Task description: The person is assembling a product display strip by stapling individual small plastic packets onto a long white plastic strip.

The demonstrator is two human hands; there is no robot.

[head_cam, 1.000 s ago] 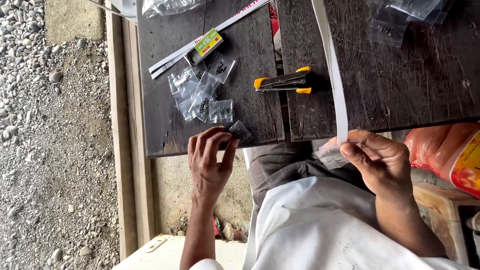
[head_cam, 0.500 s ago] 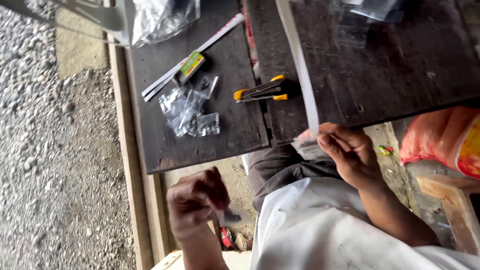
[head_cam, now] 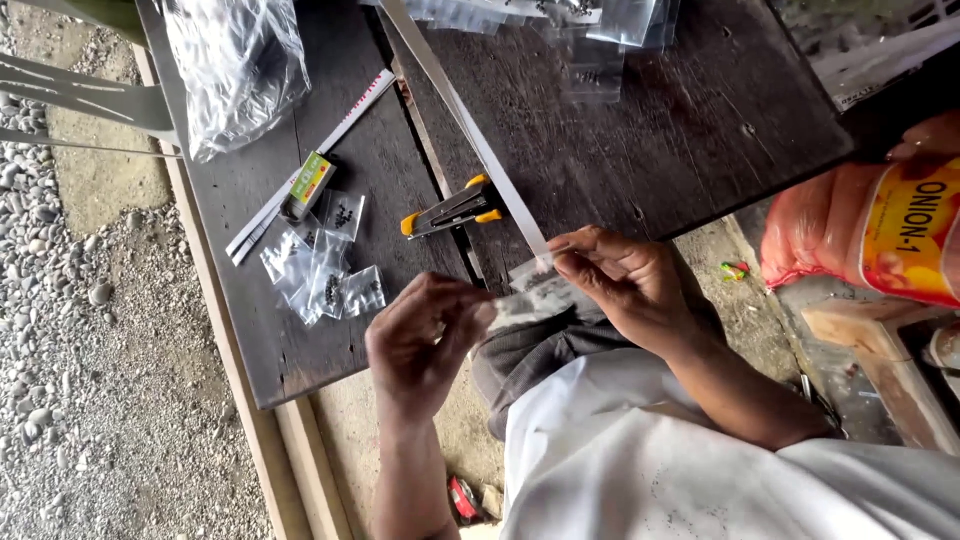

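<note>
Both hands, the left hand (head_cam: 425, 345) and right hand (head_cam: 620, 285), pinch one small clear bag (head_cam: 530, 300) with the white strip (head_cam: 480, 140), while several filled bags (head_cam: 325, 270) already lie on the tabletop (head_cam: 640, 150) beyond the left hand.

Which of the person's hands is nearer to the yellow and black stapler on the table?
Right. The right hand is just beside the stapler; the left hand is lower, off the table edge.

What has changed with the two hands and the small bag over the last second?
The left hand left the table edge, dipped toward the lap, then rose to pinch the small clear bag with the right hand. The right hand kept the white strip; the stapler stayed put.
</note>
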